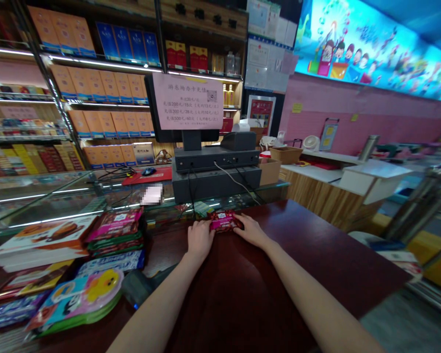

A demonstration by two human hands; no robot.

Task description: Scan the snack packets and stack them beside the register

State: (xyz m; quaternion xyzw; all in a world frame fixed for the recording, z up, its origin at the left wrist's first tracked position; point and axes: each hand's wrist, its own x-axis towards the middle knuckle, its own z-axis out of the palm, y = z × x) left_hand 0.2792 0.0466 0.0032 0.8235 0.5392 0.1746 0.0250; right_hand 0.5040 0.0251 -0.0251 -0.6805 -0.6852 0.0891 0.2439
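Note:
A red and pink snack packet (pixel 224 221) lies at the far edge of the dark wooden counter (pixel 250 284). My left hand (pixel 201 239) grips its left end with fingers curled. At the other end my right hand (pixel 253 230) holds it, thumb toward me and fingers on the far side. To the left is a stack of similar red packets (pixel 115 230), with green ones lower down. Beside my left forearm rests a dark handheld scanner (pixel 141 288), partly hidden by the arm. A packet with a yellow duck (pixel 84 296) lies left of the scanner.
White snack boxes (pixel 40 240) and blue-white packets (pixel 112 262) cover the left side. A register base (pixel 216 181) with a monitor bearing a pink notice (pixel 190 102) stands beyond the packet. Cables hang in front of it. Shelves of boxes (pixel 95 86) fill the back.

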